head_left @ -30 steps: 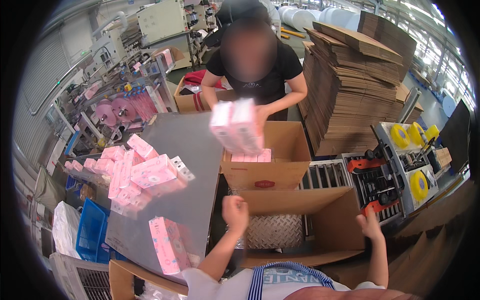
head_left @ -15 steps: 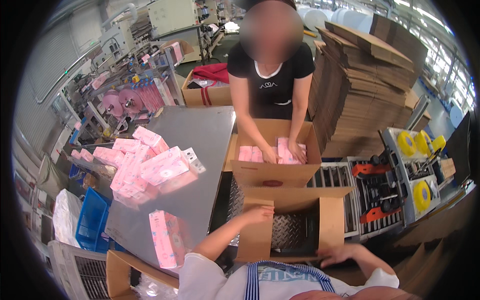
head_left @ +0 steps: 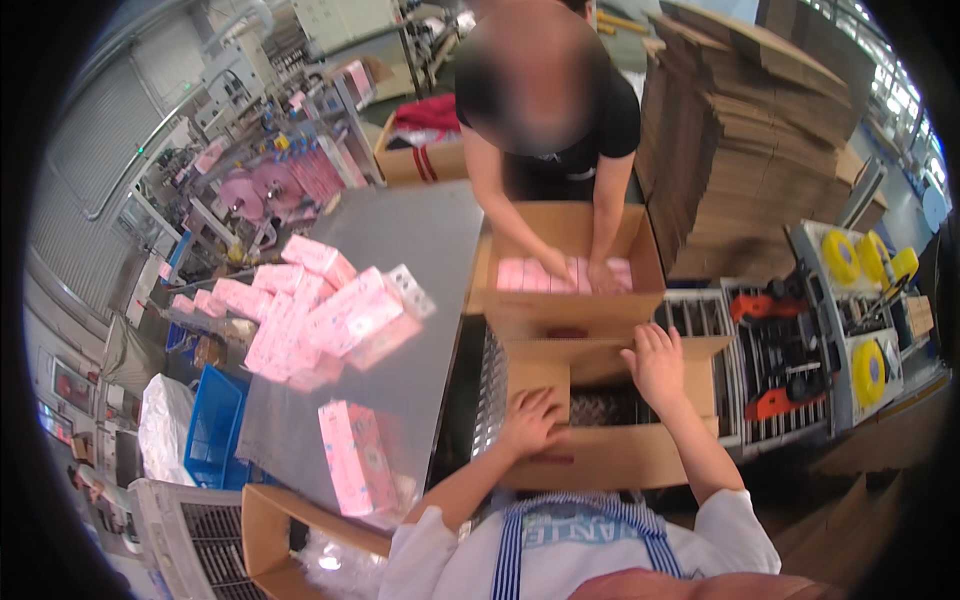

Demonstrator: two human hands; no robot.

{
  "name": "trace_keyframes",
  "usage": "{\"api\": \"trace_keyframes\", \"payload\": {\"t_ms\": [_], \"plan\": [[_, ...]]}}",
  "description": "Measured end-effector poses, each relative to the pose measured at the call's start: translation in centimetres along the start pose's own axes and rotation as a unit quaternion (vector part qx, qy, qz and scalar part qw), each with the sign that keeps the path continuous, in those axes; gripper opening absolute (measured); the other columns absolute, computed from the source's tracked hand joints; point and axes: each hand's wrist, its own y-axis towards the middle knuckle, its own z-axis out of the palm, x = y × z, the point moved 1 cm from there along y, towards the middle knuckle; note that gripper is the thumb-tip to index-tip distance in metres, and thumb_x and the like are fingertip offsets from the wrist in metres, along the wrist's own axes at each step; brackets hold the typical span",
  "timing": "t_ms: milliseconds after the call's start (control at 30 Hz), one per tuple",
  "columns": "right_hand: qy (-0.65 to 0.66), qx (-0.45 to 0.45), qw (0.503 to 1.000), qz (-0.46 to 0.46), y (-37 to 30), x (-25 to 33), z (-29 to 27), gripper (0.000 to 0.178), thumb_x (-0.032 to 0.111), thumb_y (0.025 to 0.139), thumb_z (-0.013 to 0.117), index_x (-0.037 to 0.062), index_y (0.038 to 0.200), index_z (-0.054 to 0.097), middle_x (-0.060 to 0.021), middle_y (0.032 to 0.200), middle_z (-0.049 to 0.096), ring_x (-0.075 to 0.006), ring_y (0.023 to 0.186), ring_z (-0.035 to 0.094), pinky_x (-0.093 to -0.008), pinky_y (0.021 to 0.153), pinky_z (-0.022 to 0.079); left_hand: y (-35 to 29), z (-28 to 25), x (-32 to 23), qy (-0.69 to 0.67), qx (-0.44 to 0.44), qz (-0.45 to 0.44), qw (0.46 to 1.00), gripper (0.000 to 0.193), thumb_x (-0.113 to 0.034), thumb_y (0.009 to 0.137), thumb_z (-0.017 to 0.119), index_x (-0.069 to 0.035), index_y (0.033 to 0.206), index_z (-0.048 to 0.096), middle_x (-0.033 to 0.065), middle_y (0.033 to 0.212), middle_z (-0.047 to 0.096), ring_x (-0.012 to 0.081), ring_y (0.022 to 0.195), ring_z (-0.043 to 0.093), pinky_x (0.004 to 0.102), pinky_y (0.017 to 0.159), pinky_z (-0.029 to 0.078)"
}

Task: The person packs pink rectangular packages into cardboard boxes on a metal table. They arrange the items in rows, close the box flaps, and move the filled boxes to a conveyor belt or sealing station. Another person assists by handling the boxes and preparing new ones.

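Note:
An open cardboard box (head_left: 625,460) stands right in front of me, and dark patterned metal shows through its opening. My left hand (head_left: 533,424) rests on the box's left side near the front corner, fingers spread. Reaching across the opening, my right hand (head_left: 658,368) touches the far flap with its fingers stretched out. Neither hand holds anything. Beyond it, a co-worker's two hands (head_left: 590,272) are inside a second cardboard box (head_left: 570,314), pressing on a row of pink tissue packs (head_left: 518,274).
A metal table (head_left: 420,250) on the left carries a pile of pink tissue packs (head_left: 350,315) and one lone pack (head_left: 355,455). Left of it is a blue crate (head_left: 217,425). Flattened cartons (head_left: 770,170) are stacked at the back right, beside a roller conveyor and tape machine (head_left: 850,340).
My right hand has moved from the box's near right corner to its far flap. My left hand has come nearer. The near flap now stands raised, and the view has shifted slightly.

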Motion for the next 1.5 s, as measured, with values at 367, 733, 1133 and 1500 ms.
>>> {"api": "trace_keyframes", "payload": {"t_ms": [367, 733, 1133, 1500], "plan": [[0.245, 0.078, 0.957, 0.137, -9.6, -3.6, -0.8, 0.011, 0.007, 0.081, 0.057, 0.0058, 0.089, 0.064, -0.0112, 0.095, 0.065, -0.0251, 0.086, 0.061, -0.0369, 0.085, 0.044, -0.2, -1.7, -4.4, 0.067, -0.059, -0.196, 0.977, 0.064, -0.049, 0.086, 0.051, -0.008, 0.135, 0.044, 0.0146, 0.141, 0.040, 0.0290, 0.132, 0.036, 0.0592, 0.101, 0.028], [0.308, 0.243, 0.714, 0.580, -32.8, -20.2, 22.0, 0.066, 0.057, 0.086, 0.038, -0.0010, 0.111, 0.054, -0.0153, 0.109, 0.058, -0.0293, 0.100, 0.053, -0.0435, 0.082, 0.045, -3.5, -4.0, 9.8, -0.079, -0.040, -0.430, 0.898, 0.063, -0.048, 0.096, 0.030, -0.008, 0.145, 0.027, 0.0139, 0.153, 0.019, 0.0289, 0.142, 0.017, 0.0598, 0.110, 0.014], [0.493, 0.078, 0.784, 0.368, -20.3, -25.6, -8.8, 0.038, 0.023, 0.087, 0.064, 0.0095, 0.055, 0.050, 0.0078, 0.058, 0.047, -0.0027, 0.057, 0.038, -0.0235, 0.052, 0.032, 2.9, 3.5, -3.2, -0.859, -0.011, -0.305, 0.411, 0.072, -0.056, 0.094, 0.040, -0.005, 0.143, 0.029, 0.0097, 0.147, 0.033, 0.0243, 0.134, 0.032, 0.0362, 0.108, 0.031], [0.298, 0.195, 0.906, -0.227, -6.9, 5.4, -4.8, 0.018, 0.018, 0.075, 0.069, 0.0079, 0.088, 0.064, -0.0087, 0.095, 0.063, -0.0271, 0.099, 0.059, -0.0514, 0.095, 0.035, -7.5, -8.0, 7.0, -0.591, -0.056, -0.503, 0.628, 0.085, -0.073, 0.084, 0.041, -0.004, 0.133, 0.046, 0.0105, 0.133, 0.050, 0.0212, 0.125, 0.044, 0.0394, 0.098, 0.041]]}}
